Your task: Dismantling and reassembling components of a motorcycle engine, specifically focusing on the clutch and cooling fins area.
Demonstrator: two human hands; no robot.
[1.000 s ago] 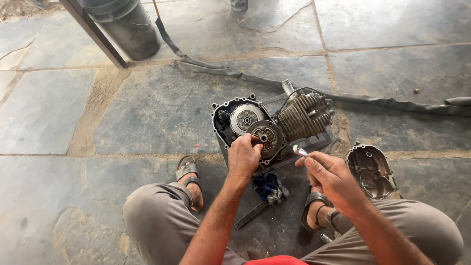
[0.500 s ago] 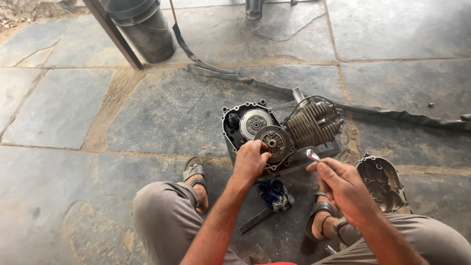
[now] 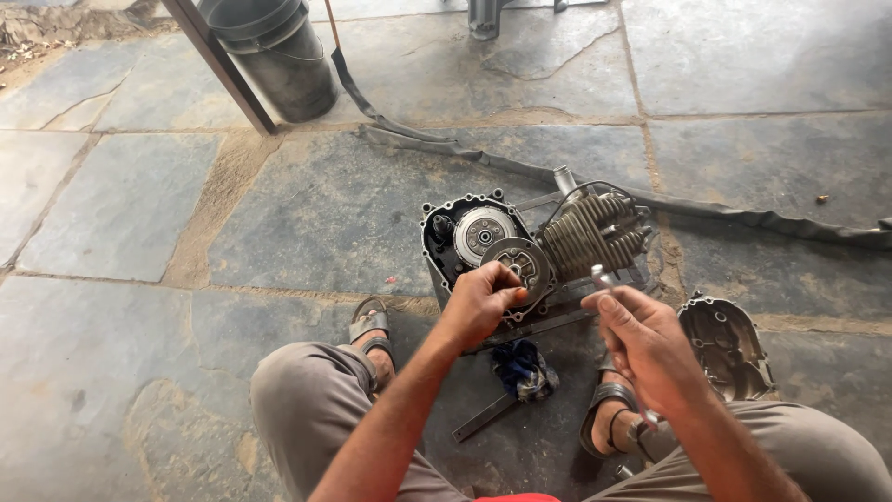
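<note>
- The left hand (image 3: 478, 302) curls its fingers onto the lower edge of a round clutch disc (image 3: 517, 263), pinching its rim.
- The disc sits on the open side of a small engine (image 3: 530, 244), which lies on the stone floor (image 3: 307, 214) just ahead of the person's knees.
- The right hand (image 3: 646, 339) is closed around a slim metal tool (image 3: 601, 276), its tip poking up beside the engine's finned cylinder (image 3: 595, 232).
- A removed engine cover (image 3: 725, 344) lies at the right; a dark rag (image 3: 522, 367) rests between the sandalled feet.
- A grey bucket (image 3: 274, 51) stands well apart.
</note>
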